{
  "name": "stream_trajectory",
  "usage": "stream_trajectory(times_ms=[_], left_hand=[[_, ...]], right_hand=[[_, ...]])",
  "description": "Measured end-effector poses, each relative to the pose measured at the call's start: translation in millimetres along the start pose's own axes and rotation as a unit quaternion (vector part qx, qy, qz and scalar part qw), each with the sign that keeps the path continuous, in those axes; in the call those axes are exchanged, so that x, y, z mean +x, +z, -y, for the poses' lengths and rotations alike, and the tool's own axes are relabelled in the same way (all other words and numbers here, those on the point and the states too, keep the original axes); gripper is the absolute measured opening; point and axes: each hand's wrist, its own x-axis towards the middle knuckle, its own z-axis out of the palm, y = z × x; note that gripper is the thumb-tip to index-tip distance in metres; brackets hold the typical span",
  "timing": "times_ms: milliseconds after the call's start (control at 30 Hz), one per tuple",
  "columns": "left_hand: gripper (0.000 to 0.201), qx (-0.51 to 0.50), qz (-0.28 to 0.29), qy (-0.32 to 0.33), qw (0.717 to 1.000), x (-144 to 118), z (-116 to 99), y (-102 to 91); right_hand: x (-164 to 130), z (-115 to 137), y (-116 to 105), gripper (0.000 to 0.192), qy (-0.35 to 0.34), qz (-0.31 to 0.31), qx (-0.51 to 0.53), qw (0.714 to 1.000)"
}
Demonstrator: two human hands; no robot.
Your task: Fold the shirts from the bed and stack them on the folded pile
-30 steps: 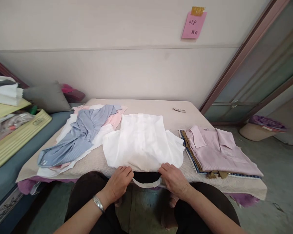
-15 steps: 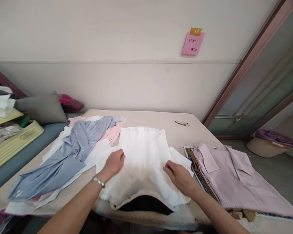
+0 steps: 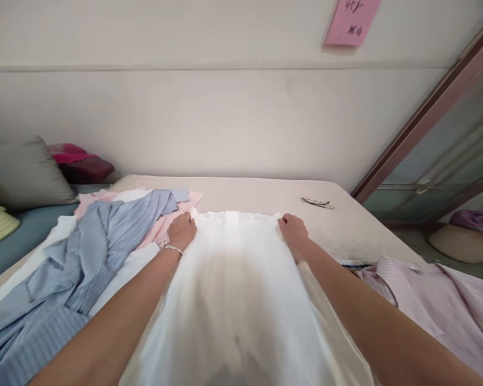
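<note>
A white shirt (image 3: 233,289) lies spread flat on the beige padded table (image 3: 261,193), stretching away from me. My left hand (image 3: 181,230) grips its far left corner, fingers closed on the cloth. At the far right corner my right hand (image 3: 292,227) holds the hem the same way. Both arms reach out over the shirt. A silver bracelet (image 3: 172,248) sits on my left wrist.
A crumpled blue striped shirt (image 3: 80,257) lies on pink and white garments at the left. A stack topped by a lilac shirt (image 3: 438,300) sits at the right. A metal clip (image 3: 317,202) rests near the far edge. Grey cushion (image 3: 22,174) far left, pink note (image 3: 352,21) on the wall.
Both hands slid from the shirt's near collar edge, over its middle, to its far corners. The view leaned forward and closer over the table.
</note>
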Motion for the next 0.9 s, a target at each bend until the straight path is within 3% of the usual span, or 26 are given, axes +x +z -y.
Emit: stream_trajectory(times_ms=[133,267,500,667,733,800,867,900], left_hand=[[0.035,0.014,-0.035,-0.009,0.999,20,-5,15.1],[0.034,0.024,-0.030,0.004,0.999,28,-9,29.2],[0.038,0.045,-0.061,0.015,0.997,36,-4,25.1],[0.034,0.080,-0.051,0.055,0.994,28,-5,21.5],[0.036,0.082,-0.086,0.107,0.987,17,-12,20.9],[0.041,0.070,-0.103,0.216,0.968,4,-22,24.3],[0.049,0.056,-0.065,0.324,0.942,-5,-28,32.6],[0.054,0.053,-0.034,0.347,0.936,-6,-30,37.8]], right_hand=[[23,2,11,0.041,0.013,-0.038,-0.030,0.999],[34,-2,22,0.035,0.006,-0.021,-0.054,0.998],[37,-6,23,0.043,-0.011,-0.052,-0.083,0.995],[30,2,14,0.032,-0.020,-0.015,-0.117,0.993],[13,12,13,0.036,-0.039,-0.055,-0.121,0.990],[-11,25,19,0.044,-0.113,-0.092,-0.125,0.981],[-35,35,32,0.055,-0.230,-0.073,-0.121,0.963],[-43,39,39,0.061,-0.276,-0.040,-0.117,0.953]])
